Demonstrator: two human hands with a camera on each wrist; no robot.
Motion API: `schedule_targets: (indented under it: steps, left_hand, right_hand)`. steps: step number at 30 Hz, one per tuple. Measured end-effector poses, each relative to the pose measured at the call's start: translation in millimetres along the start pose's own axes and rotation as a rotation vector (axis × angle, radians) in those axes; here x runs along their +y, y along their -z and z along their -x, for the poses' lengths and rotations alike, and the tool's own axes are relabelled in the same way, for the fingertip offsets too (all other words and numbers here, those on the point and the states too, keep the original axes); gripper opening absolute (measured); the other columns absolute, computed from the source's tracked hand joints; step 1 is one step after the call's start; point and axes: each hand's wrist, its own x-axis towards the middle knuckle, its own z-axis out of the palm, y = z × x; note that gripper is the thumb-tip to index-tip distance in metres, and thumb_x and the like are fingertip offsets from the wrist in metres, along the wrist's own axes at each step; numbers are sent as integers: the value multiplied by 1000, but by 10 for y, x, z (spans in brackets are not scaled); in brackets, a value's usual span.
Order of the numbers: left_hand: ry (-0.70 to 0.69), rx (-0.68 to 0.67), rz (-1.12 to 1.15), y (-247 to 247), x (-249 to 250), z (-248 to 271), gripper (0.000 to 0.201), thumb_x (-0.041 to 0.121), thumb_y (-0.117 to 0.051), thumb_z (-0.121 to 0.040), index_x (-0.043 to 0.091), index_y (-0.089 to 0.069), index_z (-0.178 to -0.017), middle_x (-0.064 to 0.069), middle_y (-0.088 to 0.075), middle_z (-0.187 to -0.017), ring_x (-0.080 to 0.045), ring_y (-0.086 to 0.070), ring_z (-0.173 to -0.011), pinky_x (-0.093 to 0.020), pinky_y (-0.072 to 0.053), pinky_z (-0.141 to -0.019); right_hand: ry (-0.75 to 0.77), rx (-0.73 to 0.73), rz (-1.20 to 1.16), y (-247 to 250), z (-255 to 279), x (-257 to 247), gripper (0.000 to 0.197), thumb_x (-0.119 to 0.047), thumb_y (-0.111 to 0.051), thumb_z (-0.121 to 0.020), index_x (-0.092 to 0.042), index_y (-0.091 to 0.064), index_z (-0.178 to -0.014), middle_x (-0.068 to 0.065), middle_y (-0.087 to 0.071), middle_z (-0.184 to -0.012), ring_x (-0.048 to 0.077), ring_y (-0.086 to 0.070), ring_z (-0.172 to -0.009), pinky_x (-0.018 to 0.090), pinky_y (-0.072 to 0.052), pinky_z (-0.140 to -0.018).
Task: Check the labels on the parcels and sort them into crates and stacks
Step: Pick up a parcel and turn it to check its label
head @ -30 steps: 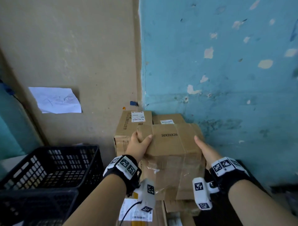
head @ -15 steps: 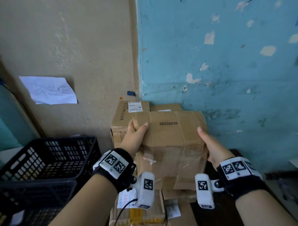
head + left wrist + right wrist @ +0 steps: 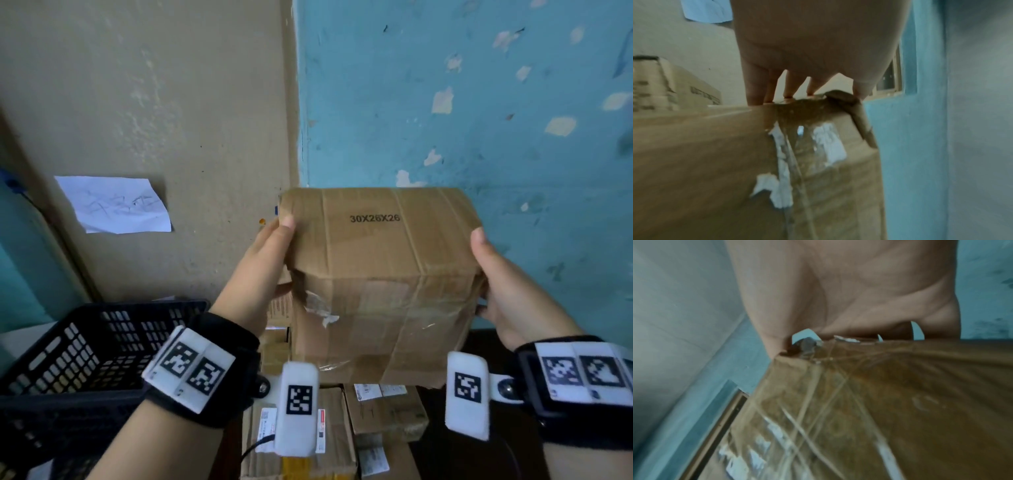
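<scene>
A taped cardboard parcel (image 3: pixel 380 281), stamped 30X26X26 on its upturned face, is held up in front of the corner where a beige wall (image 3: pixel 154 102) meets a flaking blue wall (image 3: pixel 479 102). The left hand (image 3: pixel 265 270) clasps its left edge, thumb on top and fingers (image 3: pixel 756 87) running down the far side. The right hand (image 3: pixel 507 291) clasps the right edge the same way, thumb on the top corner. Below the raised parcel lie more labelled boxes (image 3: pixel 383 414), stacked against the corner. A black slotted crate (image 3: pixel 78 349) stands to the left, near the left wrist. A creased sheet of paper (image 3: pixel 116 205) with handwriting hangs on the beige wall above it.
</scene>
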Motion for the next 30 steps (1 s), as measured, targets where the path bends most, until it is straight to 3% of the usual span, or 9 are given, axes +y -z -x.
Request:
schedule_targets:
  steps: [2,4,7,9,11,17,22,26,30]
  left_hand:
    - [-45,-5,36,77,147,6,51,62,-40,-96,31,-56,-134,13,-63,-130,-8,-56,-122,-34,-49,-92]
    - [-101,-18,103,127,307,29,43,55,-41,-99,25,-64,-118,14,-70,-116,-1,-62,-113,-30,-49,-96]
    - [-201,-90,145,157,531,75,39,50,-46,-97,20,-63,-116,11,-72,-115,-3,-61,-117,-21,-49,-93]
    - [-309,-121,80,211,637,86,47,48,-58,-91,16,-60,-126,2,-68,-124,-13,-57,-125,-30,-46,-103]
    - [-425,-176,-31,281,707,126,56,41,-60,-87,11,-54,-135,-5,-63,-133,-20,-53,-131,-46,-36,-113]
    - [-392,-343,-183,415,846,183,90,28,-74,-84,49,-17,-151,26,-51,-141,3,-52,-127,-30,-48,-104]
    - [-454,-267,-214,460,863,122,109,20,-85,-74,48,-13,-151,23,-47,-144,4,-51,-126,-18,-50,-94]
    - [-526,-49,-222,490,869,41,115,49,-86,-47,42,-27,-146,20,-47,-144,0,-48,-129,-28,-50,-97]
    - [-560,-50,-207,480,929,-1,94,49,-82,-52,25,-50,-137,7,-65,-127,-12,-61,-119,-36,-54,-96]
  right_hand:
    - [79,-21,-60,-5,61,-174,117,-99,-55,-8,-42,-61,-109,-17,-66,-119,8,-59,-113,40,-45,-93]
    - [174,-56,-111,-23,114,-336,118,-99,-56,-8,-38,-62,-110,-15,-67,-119,7,-59,-112,34,-45,-84]
    - [326,-108,-185,-44,176,-535,115,-95,-64,-21,-26,-63,-113,-9,-71,-116,8,-63,-111,34,-50,-88]
    - [409,-171,-217,-42,222,-652,98,-81,-79,-35,-23,-62,-112,-4,-72,-114,11,-65,-110,37,-54,-92]
    - [448,-256,-239,-29,257,-735,93,-63,-91,-32,-24,-61,-111,-1,-74,-110,12,-69,-102,29,-58,-83]
    - [515,-303,-219,-128,293,-915,103,-57,-94,-22,-27,-58,-113,-6,-75,-104,6,-71,-94,19,-57,-70]
    - [574,-249,-259,-234,278,-952,99,-60,-93,-25,-27,-62,-113,-4,-73,-110,9,-70,-98,19,-56,-69]
    - [591,-216,-326,-238,205,-1000,100,-58,-94,-26,-17,-63,-112,2,-72,-114,14,-70,-99,21,-57,-70]
    - [644,-267,-230,-227,235,-1153,95,-57,-93,-32,-23,-64,-116,2,-73,-113,15,-70,-102,21,-56,-73]
